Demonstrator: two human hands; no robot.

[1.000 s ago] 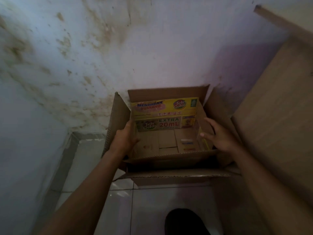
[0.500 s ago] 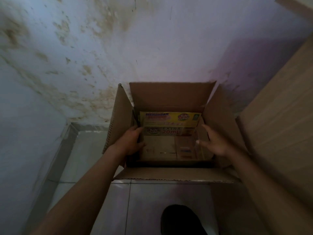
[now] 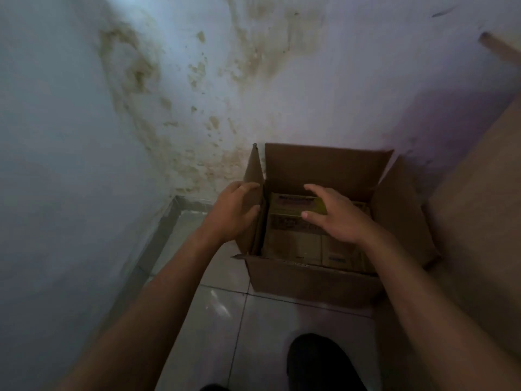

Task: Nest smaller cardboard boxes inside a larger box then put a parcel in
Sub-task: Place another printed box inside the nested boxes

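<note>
A large brown cardboard box (image 3: pixel 315 280) stands on the floor against the wall with its flaps up. Inside it sits a smaller printed cardboard box (image 3: pixel 293 224), its yellow panel dim at the far side. My left hand (image 3: pixel 234 213) curls around the large box's left flap (image 3: pixel 253 176), thumb on the inner face. Over the box opening hovers my right hand (image 3: pixel 335 215), fingers spread and holding nothing, above the smaller box. No parcel shows in the frame.
A stained wall rises just behind the box, and another wall closes in on the left. A wooden panel (image 3: pixel 479 210) stands close on the right. My dark shoe (image 3: pixel 318 362) rests on the white tiled floor (image 3: pixel 214 311) in front of the box.
The smaller box has sunk down into the large box. My left hand came off it onto the left flap, and my right hand lifted up over the opening.
</note>
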